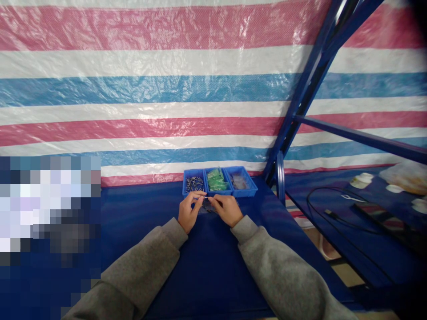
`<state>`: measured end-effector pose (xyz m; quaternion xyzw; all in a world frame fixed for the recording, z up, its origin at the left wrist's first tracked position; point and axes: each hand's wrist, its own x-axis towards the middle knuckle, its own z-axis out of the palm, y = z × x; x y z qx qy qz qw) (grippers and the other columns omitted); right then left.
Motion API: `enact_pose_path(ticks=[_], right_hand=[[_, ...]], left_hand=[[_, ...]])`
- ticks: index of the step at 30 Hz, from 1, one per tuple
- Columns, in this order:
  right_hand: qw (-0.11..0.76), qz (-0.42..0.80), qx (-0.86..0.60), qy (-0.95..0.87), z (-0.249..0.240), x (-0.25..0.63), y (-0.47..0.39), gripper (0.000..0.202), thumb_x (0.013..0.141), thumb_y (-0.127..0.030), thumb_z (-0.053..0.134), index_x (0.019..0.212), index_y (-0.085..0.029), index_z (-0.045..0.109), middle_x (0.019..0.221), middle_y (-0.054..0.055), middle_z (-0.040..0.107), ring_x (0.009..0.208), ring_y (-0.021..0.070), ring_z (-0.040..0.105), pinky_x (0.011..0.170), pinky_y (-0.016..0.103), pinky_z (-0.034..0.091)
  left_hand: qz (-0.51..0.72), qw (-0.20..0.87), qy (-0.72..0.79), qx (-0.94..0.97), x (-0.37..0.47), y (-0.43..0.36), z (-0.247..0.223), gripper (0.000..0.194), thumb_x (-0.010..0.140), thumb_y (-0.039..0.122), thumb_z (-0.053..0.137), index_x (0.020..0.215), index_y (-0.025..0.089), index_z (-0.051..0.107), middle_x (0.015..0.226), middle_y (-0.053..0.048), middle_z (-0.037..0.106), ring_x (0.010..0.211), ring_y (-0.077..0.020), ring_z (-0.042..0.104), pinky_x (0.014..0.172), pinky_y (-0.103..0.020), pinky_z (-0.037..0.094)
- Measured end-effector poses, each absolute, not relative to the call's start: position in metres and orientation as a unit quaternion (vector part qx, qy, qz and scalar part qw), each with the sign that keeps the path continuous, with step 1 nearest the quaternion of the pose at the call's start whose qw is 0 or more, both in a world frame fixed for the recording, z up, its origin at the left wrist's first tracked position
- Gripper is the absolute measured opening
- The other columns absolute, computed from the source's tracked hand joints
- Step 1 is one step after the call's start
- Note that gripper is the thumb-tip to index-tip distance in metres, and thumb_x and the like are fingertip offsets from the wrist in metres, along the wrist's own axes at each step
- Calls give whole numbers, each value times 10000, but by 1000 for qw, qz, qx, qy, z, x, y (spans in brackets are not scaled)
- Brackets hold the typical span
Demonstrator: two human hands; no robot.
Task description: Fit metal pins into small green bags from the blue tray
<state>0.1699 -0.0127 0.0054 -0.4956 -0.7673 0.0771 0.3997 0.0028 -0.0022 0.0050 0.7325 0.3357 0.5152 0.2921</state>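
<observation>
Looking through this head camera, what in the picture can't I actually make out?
All in the head view:
Small piece between the left hand and right hand: too small to identify.
Dark bits on the table: tiny, partly behind the hands.
Contents of the rightmost blue tray: blurred.
Lower left: masked by pixel blocks.
Plastic bag: cut off by the right edge.

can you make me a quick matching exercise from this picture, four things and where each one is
Things
1. green packets
2. small metallic-looking pieces
3. black cable
4. right hand

Places
A. on the right-hand blue table
B. in the middle blue tray
C. nearer the camera than the trays
D. in the leftmost blue tray

Pairs: 1-B, 2-D, 3-A, 4-C
</observation>
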Motion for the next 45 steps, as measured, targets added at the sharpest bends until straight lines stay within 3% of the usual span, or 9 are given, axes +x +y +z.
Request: enact_pose_path(ticks=[4, 8, 16, 21, 25, 31, 37, 45], right_hand=[[415, 57, -516, -748, 5, 172, -11, 434, 927, -377, 380, 584, -178, 556, 540, 16, 576, 524, 119, 534, 556, 222, 333], [428, 50, -519, -738, 6, 172, -11, 424, 926, -369, 380, 594, -177, 560, 542, 21, 579, 524, 122, 536, 562, 224, 344], [456, 44, -534, -711, 13, 173, -15, 393, 923, -345, 380, 631, -170, 578, 555, 28, 579, 525, 127, 534, 567, 226, 357], [471, 78, -484, -734, 14, 172, -17, 272, 900, -319, 425, 786, -174, 625, 729, 50, 647, 656, 156, 584, 625, 241, 405], [453, 124, -446, -762, 12, 169, -19, 197, 875, -321, 479, 867, -188, 624, 748, 35, 648, 648, 152, 580, 615, 247, 427], [438, 140, -430, -777, 10, 168, -17, 205, 876, -330, 492, 797, -188, 618, 702, 25, 630, 630, 142, 564, 603, 238, 417], [458, 114, -469, -747, 13, 170, -17, 242, 890, -322, 467, 746, -180, 601, 643, 15, 600, 596, 135, 544, 580, 229, 378], [440, 120, -469, -756, 15, 169, -19, 348, 903, -367, 432, 660, -178, 595, 587, 12, 589, 553, 130, 533, 565, 227, 370]], left_hand=[[503, 312, 339, 731, 3, -3, 5, 169, 900, 298, 439, 899, 154, 527, 912, -65, 647, 775, -138, 629, 706, -263, 514], [468, 262, 359, 764, 3, -3, 6, 175, 901, 300, 441, 890, 156, 540, 781, -30, 634, 703, -125, 609, 708, -249, 489], [465, 187, 337, 797, 1, 0, 6, 215, 890, 291, 466, 936, 166, 635, 920, -67, 661, 870, -173, 605, 817, -291, 458], [478, 210, 387, 760, 1, 1, 3, 185, 846, 324, 537, 945, 171, 572, 697, 6, 630, 623, -121, 580, 647, -232, 452], [480, 220, 391, 754, 2, 0, 3, 184, 827, 326, 564, 921, 172, 532, 601, 44, 571, 557, -101, 541, 598, -207, 422], [476, 243, 383, 753, 0, -1, 3, 184, 854, 329, 517, 926, 170, 572, 558, 46, 551, 520, -95, 531, 586, -201, 433], [486, 235, 372, 755, 1, 1, 6, 199, 830, 333, 551, 873, 163, 646, 823, -38, 676, 722, -145, 619, 720, -249, 483], [458, 214, 394, 767, 1, -4, 10, 340, 888, 353, 441, 649, 156, 580, 542, 17, 545, 524, -96, 518, 572, -202, 425]])
